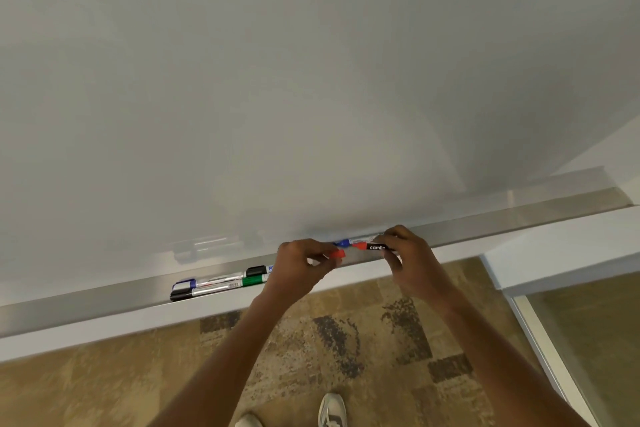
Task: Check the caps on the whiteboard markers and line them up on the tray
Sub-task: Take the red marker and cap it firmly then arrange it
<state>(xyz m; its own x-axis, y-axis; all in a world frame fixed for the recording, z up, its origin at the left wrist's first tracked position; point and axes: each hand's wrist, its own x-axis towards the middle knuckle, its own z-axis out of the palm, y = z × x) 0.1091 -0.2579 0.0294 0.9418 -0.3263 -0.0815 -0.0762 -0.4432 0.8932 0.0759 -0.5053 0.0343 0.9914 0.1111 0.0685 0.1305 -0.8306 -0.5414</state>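
Note:
My right hand (410, 258) holds a red marker (375, 247) by its black labelled barrel, just above the metal tray (104, 298). My left hand (304, 269) pinches the marker's red cap (336, 254), which sits a little apart from the red tip end. Behind them on the tray lies a blue-capped marker (343, 242). Further left on the tray lie several markers side by side: one with a black cap (180, 295), one with a blue cap (185, 285), a green one (254, 280) and another black-capped one (256, 270).
The whiteboard (277, 80) fills the view above the tray. Below is patterned brown carpet (346, 340) with my shoes (331, 409). A glass panel with a metal frame (540, 329) stands at the right.

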